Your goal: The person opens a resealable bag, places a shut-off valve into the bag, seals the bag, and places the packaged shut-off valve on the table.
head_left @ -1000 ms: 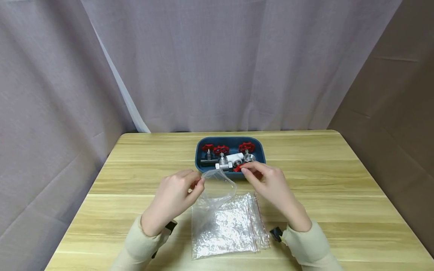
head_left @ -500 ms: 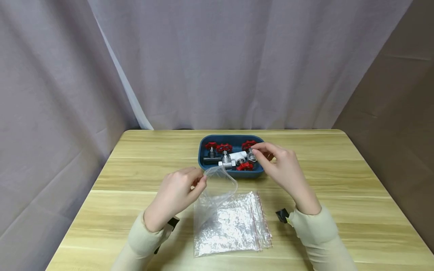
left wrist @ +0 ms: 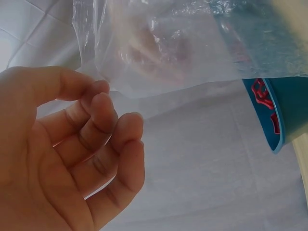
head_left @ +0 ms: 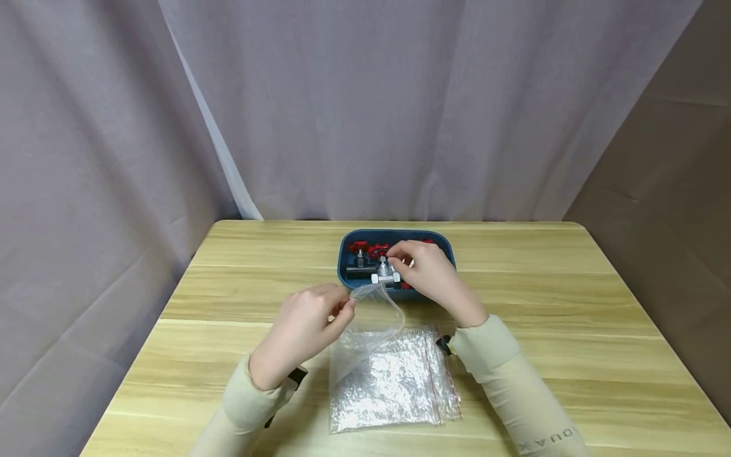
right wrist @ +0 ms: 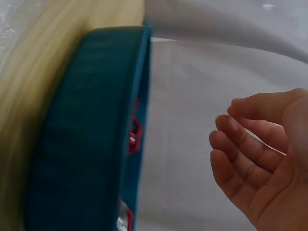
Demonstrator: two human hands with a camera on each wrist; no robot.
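My left hand [head_left: 302, 320] pinches the rim of a clear plastic bag [head_left: 394, 311] between thumb and fingers; the bag's mouth gapes toward the blue bin [head_left: 341, 260]. In the left wrist view the bag [left wrist: 159, 53] hangs from the fingertips. My right hand [head_left: 425, 270] hovers over the right half of the bin with nothing in it; its fingers [right wrist: 231, 175] are loosely bent, thumb and forefinger close together. Inside the bin lie a black valve [head_left: 358, 271] with a red handwheel [head_left: 359, 245] and a silver valve [head_left: 385, 277]. The right hand hides most other valves.
Several flat clear zip bags [head_left: 388, 397] with red seal lines lie on the wooden table [head_left: 548, 304] in front of the bin. Grey curtains [head_left: 354, 108] stand behind and at the left; a brown one [head_left: 657, 165] hangs at the right.
My right hand has gone from the red handle at the bin's front, to the right-side silver valve, then left over the bin's middle. The left hand keeps its pinch on the bag.
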